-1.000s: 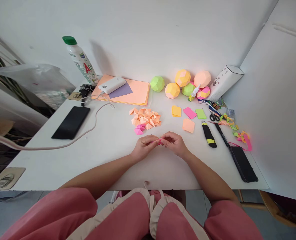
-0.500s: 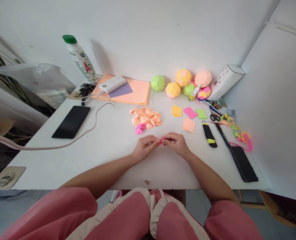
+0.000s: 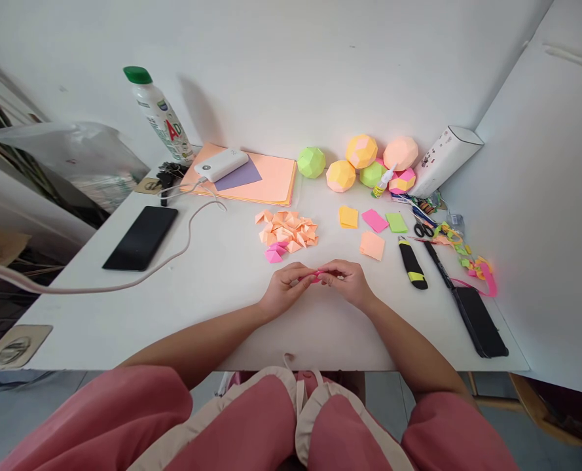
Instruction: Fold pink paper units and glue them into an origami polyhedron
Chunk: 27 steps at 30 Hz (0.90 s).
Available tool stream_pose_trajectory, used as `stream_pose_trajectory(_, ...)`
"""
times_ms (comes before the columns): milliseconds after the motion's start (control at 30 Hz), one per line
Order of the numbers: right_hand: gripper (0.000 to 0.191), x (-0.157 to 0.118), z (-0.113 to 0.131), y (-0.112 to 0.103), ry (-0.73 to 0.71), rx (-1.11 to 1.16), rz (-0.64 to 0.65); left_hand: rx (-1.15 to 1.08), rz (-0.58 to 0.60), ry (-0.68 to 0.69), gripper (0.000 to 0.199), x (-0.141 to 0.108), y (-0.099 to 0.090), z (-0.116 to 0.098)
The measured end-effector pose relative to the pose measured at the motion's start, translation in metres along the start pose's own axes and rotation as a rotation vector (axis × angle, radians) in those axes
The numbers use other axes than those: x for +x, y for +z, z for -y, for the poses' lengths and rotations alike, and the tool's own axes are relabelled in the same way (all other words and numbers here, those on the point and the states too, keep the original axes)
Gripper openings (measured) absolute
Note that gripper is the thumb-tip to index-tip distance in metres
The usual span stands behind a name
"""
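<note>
A small piece of pink paper [image 3: 315, 278] is pinched between my two hands above the white table; the fingers hide most of it. My left hand [image 3: 287, 288] grips its left side and my right hand [image 3: 345, 280] its right side, both with closed fingers. Just beyond the left hand lie folded pink paper pieces [image 3: 275, 252], against a pile of folded peach paper pieces [image 3: 287, 230]. Past the right hand are small stacks of square paper: peach [image 3: 372, 246], orange [image 3: 348, 217], pink [image 3: 374, 220] and green [image 3: 396, 223].
Several faceted paper balls [image 3: 340, 176] line the wall, with a small glue bottle [image 3: 381, 183] before them. To the right lie a cutter [image 3: 412, 263], scissors [image 3: 423, 229] and a black case [image 3: 480, 320]. A cable [image 3: 138, 282] crosses the left side by a phone [image 3: 141, 238].
Both hands stay in nearly the same place, still pinching the pink paper. Only a very slight shift of the camera view shows.
</note>
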State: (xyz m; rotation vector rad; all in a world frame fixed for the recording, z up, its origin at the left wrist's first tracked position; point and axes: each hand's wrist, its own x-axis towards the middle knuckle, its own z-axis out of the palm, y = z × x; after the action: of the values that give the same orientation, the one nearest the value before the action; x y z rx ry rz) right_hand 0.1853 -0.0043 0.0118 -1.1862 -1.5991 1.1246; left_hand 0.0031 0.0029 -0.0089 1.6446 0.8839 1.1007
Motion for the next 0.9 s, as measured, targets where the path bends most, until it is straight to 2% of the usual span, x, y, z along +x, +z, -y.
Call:
stream_pose_trajectory(233,0.019,0.0,0.0003,-0.0001,0.051,0.025,0.009,-0.03,0.004,0.015,0.019,-0.0005,0.0004,0.0013)
stream_pose_trajectory(567,0.016,0.0004,0.0043,0.0005,0.014,-0.099,0.036,-0.033,0.007,0.003,0.018,-0.0005,0.0001,0.0026)
stream_pose_trajectory(700,0.013,-0.0009,0.0048,0.0013,-0.002,-0.117,0.062,-0.034,0.037,-0.029,0.02,-0.0002,0.0,0.0021)
stream_pose_trajectory(900,0.01,-0.0028,-0.0017,0.0037,-0.093,-0.201,0.031,-0.004,0.074,-0.125,0.022,-0.0008,0.0007,0.0025)
